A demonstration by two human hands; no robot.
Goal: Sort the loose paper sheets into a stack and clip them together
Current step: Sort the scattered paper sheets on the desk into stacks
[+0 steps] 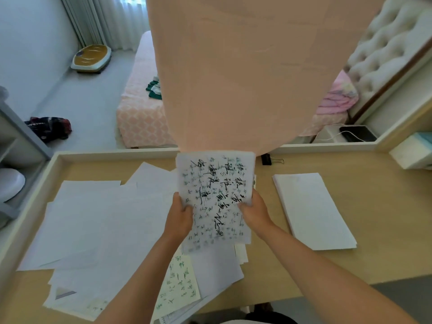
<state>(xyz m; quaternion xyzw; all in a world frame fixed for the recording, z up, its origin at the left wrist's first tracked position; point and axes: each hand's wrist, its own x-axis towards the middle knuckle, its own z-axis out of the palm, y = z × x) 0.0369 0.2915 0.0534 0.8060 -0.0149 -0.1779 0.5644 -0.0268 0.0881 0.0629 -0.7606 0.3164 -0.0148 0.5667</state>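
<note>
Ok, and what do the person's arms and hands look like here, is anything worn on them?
Both are bare. The left hand and right hand wear no gloves, and neither forearm shows a sleeve, watch or bracelet down to the frame edge.

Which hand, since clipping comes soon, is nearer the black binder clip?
Right. The right hand grips the written sheet's right edge, below the binder clip in view; the left hand grips the sheet's left edge, farther to the clip's left.
</note>
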